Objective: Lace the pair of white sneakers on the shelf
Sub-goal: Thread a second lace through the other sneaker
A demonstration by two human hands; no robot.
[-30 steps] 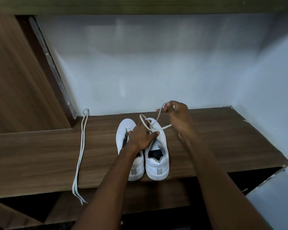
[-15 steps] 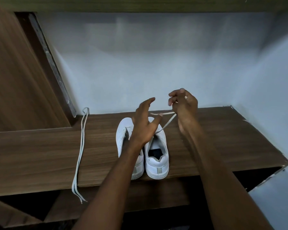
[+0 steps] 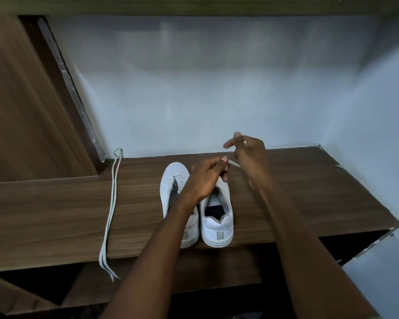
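The left hand [image 3: 207,174] pinched a white lace [image 3: 233,162] above the right sneaker [image 3: 217,215]; the right hand [image 3: 248,149] gripped the same lace just beyond. The left sneaker [image 3: 173,192] touched its mate mid-shelf [image 3: 55,203]. A spare lace [image 3: 110,210] lay well left, overhanging the near edge.

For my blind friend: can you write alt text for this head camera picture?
Two hands stretch a short piece of white lace between them, left hand and right hand, above a pair of white sneakers on a wooden shelf. A second lace lies loose to the left.
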